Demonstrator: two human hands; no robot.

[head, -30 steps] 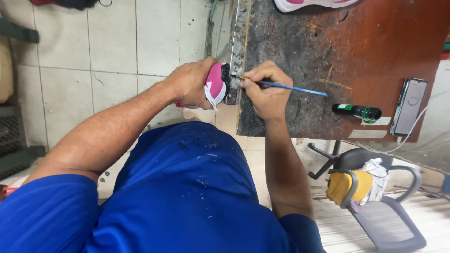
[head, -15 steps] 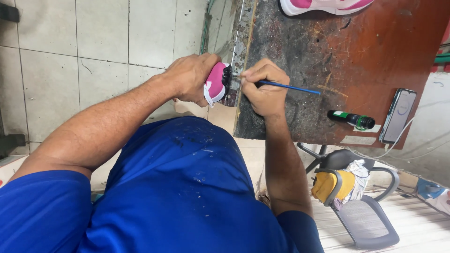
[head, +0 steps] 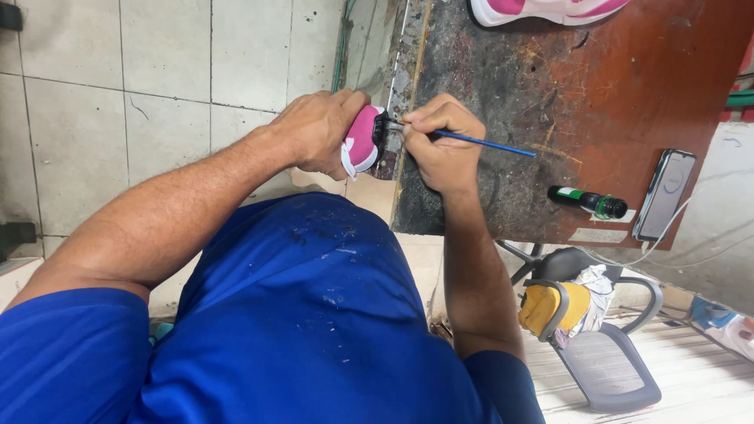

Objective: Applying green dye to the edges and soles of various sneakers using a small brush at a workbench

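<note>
The left hand [head: 314,129] is clamped around a small pink-and-white shoe [head: 361,141] at the edge of the worn, stained brown workbench [head: 628,86], while the right hand [head: 441,141] pinches a thin blue-handled brush [head: 479,142], its tip touching the shoe, with a dark green-capped bottle [head: 587,202] nearby.

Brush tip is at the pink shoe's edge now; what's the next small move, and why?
Probably a short stroke along the shoe's edge. The left hand grips the pink shoe at the bench edge, and the right hand holds the blue brush like a pen, its tip at the dark rim. The small bottle lies capped, so dipping looks unlikely.
</note>
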